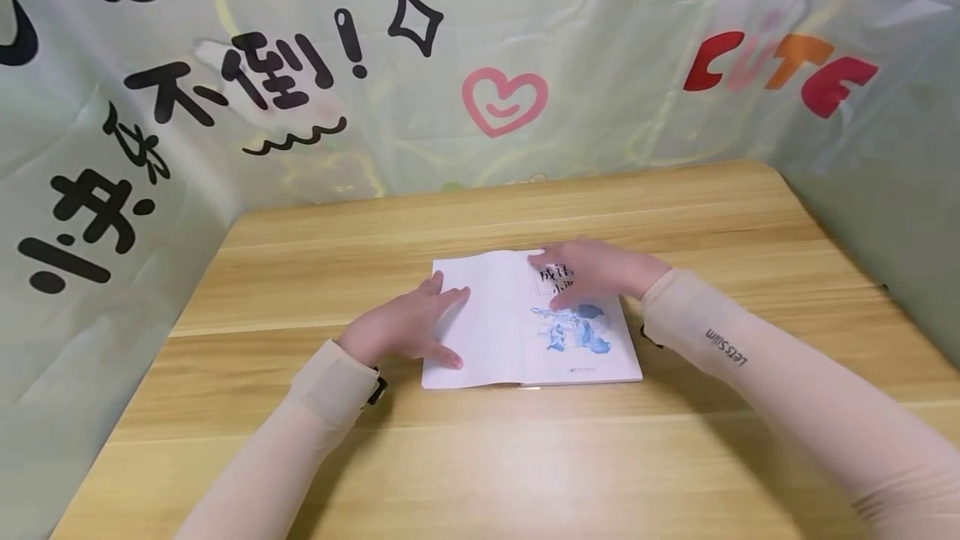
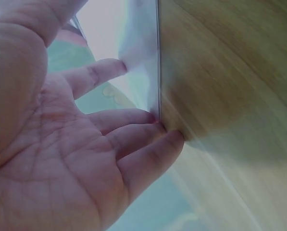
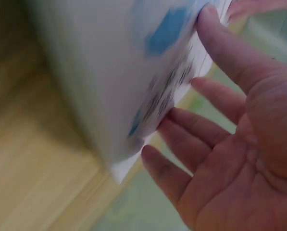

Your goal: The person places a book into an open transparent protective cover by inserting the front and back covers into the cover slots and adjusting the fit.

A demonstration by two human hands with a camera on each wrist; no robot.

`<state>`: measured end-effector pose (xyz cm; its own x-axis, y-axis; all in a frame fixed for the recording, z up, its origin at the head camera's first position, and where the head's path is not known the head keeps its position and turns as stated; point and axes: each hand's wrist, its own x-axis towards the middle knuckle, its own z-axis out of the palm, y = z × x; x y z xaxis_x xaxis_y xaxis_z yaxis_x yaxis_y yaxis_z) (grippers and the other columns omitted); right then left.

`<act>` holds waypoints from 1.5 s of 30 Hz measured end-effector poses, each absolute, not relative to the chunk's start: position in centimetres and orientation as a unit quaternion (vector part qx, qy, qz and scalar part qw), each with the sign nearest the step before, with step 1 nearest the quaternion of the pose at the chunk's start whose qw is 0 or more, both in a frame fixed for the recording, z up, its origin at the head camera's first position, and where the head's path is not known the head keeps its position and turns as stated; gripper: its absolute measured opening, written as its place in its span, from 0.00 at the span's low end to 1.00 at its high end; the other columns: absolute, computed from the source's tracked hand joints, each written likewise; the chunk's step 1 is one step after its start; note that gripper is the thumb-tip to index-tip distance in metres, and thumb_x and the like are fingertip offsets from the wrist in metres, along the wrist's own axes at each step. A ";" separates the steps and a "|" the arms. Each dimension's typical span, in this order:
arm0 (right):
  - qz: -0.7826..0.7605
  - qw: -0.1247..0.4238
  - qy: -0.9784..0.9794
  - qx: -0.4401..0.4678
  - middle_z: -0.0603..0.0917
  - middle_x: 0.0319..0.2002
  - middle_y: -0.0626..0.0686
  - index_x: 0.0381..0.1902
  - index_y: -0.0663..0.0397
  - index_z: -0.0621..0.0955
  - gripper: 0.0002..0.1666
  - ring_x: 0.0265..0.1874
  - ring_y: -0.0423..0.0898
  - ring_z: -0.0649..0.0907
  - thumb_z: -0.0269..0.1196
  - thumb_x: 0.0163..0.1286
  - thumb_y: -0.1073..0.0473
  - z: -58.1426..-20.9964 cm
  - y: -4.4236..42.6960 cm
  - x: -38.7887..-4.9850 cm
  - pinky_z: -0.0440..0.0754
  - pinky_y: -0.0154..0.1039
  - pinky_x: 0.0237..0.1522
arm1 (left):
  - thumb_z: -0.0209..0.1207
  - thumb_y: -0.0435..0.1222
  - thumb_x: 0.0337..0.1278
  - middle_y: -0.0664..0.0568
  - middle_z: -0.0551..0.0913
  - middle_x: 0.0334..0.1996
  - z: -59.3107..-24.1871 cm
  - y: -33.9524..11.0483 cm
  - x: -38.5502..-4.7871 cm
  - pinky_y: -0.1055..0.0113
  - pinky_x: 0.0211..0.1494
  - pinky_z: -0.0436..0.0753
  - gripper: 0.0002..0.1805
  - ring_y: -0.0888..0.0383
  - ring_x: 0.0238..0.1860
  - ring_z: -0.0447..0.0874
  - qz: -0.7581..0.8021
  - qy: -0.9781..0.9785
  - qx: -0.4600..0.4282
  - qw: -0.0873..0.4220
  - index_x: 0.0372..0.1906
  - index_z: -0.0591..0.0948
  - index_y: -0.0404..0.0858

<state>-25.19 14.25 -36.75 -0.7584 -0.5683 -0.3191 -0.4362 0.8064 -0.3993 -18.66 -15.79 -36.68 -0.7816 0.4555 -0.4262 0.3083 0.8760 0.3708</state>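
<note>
While the book [image 1: 523, 332] lay open on the table [image 1: 225, 440], your left hand [image 1: 402, 325], fingers spread, touched its left page [image 1: 483, 315] and your right hand [image 1: 596, 267] rested splayed over the right page [image 1: 577, 332], neither gripping; uneven pressure might have creased the paper.

Wore pale beige sleeves, left sleeve [image 1: 277, 465] and right sleeve [image 1: 795, 407], both wrist-length, snug. Right had dark "LetsSlim" lettering [image 1: 726, 347]. Small black fitting [image 1: 377, 391] showed by my left cuff. My left hand [image 1: 408, 325] and right hand [image 1: 600, 269] were bare.
</note>
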 end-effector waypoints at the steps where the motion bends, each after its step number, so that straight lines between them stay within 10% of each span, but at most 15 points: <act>1: -0.148 0.213 0.930 -0.262 0.66 0.82 0.64 0.82 0.50 0.70 0.49 0.81 0.66 0.68 0.78 0.68 0.50 -36.7 14.8 -25.6 0.67 0.64 0.81 | 0.77 0.49 0.60 0.30 0.40 0.87 -36.7 -15.7 -18.6 0.39 0.87 0.57 0.57 0.35 0.89 0.40 0.142 0.933 0.204 0.260 0.87 0.58 0.42; 7: -0.115 0.192 0.952 -0.208 0.79 0.73 0.64 0.79 0.55 0.73 0.49 0.60 0.56 0.81 0.80 0.64 0.51 -36.4 16.7 -27.5 0.80 0.55 0.64 | 0.77 0.47 0.60 0.29 0.41 0.87 -36.4 -15.5 -18.4 0.39 0.87 0.59 0.57 0.35 0.89 0.42 0.142 0.934 0.203 0.257 0.87 0.58 0.41; 15: -0.128 0.207 0.944 -0.223 0.79 0.73 0.66 0.74 0.61 0.77 0.46 0.74 0.66 0.75 0.82 0.62 0.53 -36.1 17.1 -28.5 0.73 0.64 0.75 | 0.78 0.47 0.60 0.29 0.41 0.87 -36.5 -15.5 -18.3 0.40 0.87 0.59 0.57 0.35 0.89 0.43 0.143 0.935 0.196 0.259 0.87 0.58 0.41; 22: -0.142 0.223 0.946 -0.188 0.84 0.59 0.62 0.64 0.60 0.78 0.40 0.55 0.57 0.79 0.83 0.61 0.50 -36.0 17.5 -28.7 0.77 0.58 0.63 | 0.78 0.47 0.59 0.28 0.41 0.87 -36.6 -15.5 -18.3 0.39 0.86 0.61 0.57 0.34 0.88 0.44 0.142 0.935 0.197 0.256 0.87 0.58 0.41; 45: -0.220 0.205 0.934 -0.192 0.87 0.39 0.55 0.57 0.61 0.82 0.33 0.38 0.49 0.79 0.76 0.69 0.42 -36.8 20.1 -29.5 0.75 0.45 0.44 | 0.76 0.49 0.61 0.26 0.42 0.86 -36.9 -15.9 -18.4 0.38 0.84 0.64 0.56 0.32 0.87 0.48 0.140 0.935 0.209 0.250 0.87 0.58 0.40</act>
